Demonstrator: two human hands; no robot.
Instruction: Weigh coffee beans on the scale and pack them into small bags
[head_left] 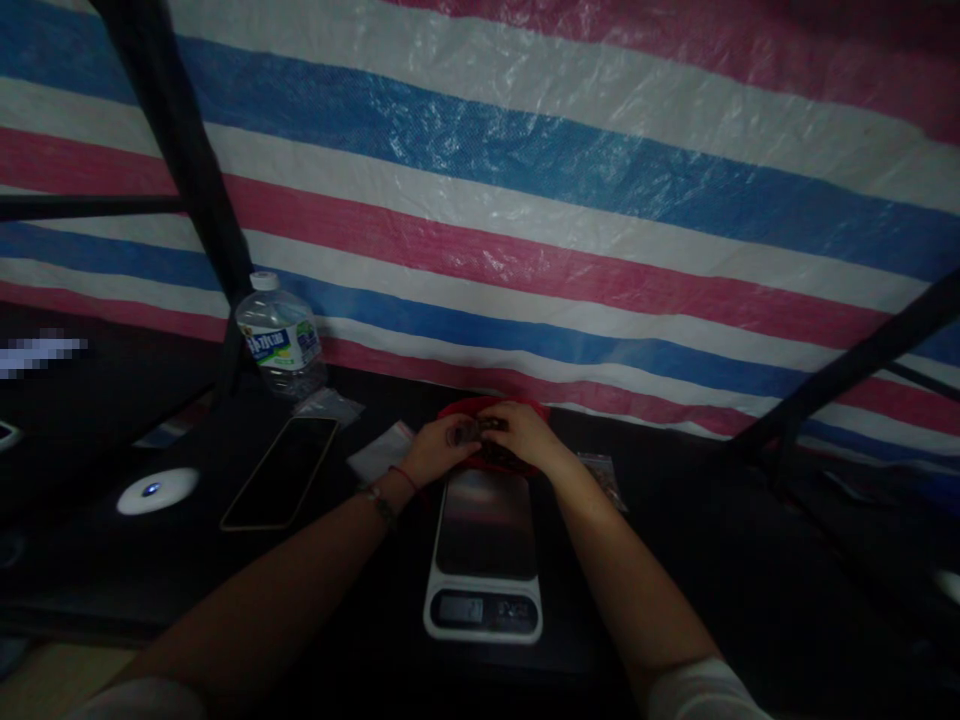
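My left hand (439,452) and my right hand (523,433) meet over a red bowl (459,409) at the far end of a white kitchen scale (484,555). Both have their fingers curled together around a small dark object (471,430) between them; I cannot make out what it is. The bowl's contents look dark and are mostly hidden by my hands. A red string and a bracelet sit on my left wrist. The scale's platform is bare and its display is lit.
On the dark table lie a phone (281,472) face up, a water bottle (280,340), small clear plastic bags (379,452) left of the bowl, another bag (601,472) at its right, and a round white device (158,490). A striped tarp (525,200) and black poles (180,150) rise behind.
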